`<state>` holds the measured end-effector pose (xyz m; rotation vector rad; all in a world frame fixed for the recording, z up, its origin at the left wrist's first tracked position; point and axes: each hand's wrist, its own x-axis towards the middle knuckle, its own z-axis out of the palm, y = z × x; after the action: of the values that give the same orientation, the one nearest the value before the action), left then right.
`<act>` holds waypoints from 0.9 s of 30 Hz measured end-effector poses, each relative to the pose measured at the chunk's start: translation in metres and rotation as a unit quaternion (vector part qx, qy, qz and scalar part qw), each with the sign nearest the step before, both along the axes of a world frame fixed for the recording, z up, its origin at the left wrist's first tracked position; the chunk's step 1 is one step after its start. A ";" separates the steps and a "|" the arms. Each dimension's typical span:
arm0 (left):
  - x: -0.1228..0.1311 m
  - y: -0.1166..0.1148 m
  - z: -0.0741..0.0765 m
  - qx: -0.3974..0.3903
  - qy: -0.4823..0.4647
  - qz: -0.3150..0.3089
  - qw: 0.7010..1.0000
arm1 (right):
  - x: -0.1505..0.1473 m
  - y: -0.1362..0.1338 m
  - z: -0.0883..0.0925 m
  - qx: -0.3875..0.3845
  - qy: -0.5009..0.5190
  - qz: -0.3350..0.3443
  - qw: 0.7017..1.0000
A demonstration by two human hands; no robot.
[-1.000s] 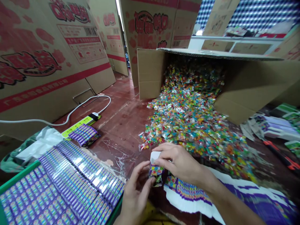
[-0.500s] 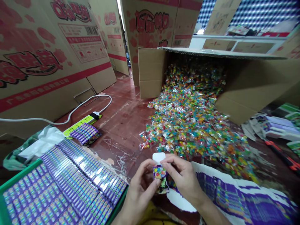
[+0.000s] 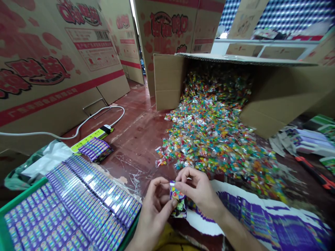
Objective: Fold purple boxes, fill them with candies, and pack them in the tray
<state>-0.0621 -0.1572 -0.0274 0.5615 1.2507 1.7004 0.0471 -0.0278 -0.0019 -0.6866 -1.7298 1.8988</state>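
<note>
Between my hands stands a small purple candy box (image 3: 179, 204), its printed front toward me. My left hand (image 3: 158, 204) grips the box along its left side, thumb across the front. My right hand (image 3: 197, 190) is closed at the box's top end, with thumb and fingers on the flap; whether they pinch it is partly hidden. Behind the hands spreads a heap of small clear packets of coloured candy (image 3: 209, 139), spilling from a cardboard carton (image 3: 277, 97) on its side. A row of flat purple-and-white box blanks (image 3: 256, 216) lies at right.
A green crate (image 3: 6, 230) at left holds rows of packed purple boxes (image 3: 86, 198). Behind it are a bundle of boxes (image 3: 96, 149), a yellow-green power strip (image 3: 91, 137) and a white cord (image 3: 75, 134). A red-and-black tool (image 3: 314, 172) lies far right.
The white top flap, upright before, has been folded down by my right hand, and the purple top edge now shows. My left hand keeps its hold on the box.
</note>
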 end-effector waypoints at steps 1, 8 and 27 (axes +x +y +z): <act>-0.001 -0.001 0.001 0.002 0.006 -0.001 1.000 | -0.001 0.003 0.000 -0.019 -0.014 0.011 1.000; -0.008 -0.005 0.005 0.010 0.042 -0.034 0.998 | -0.005 0.020 0.006 -0.015 -0.074 0.059 0.995; -0.020 0.001 0.003 -0.022 0.017 -0.041 0.999 | 0.017 -0.002 0.010 0.428 -0.159 0.119 0.882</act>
<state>-0.0820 -0.1559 -0.0247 0.6090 1.2689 1.5985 0.0645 -0.0302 0.0082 -0.4460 -2.6700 0.9545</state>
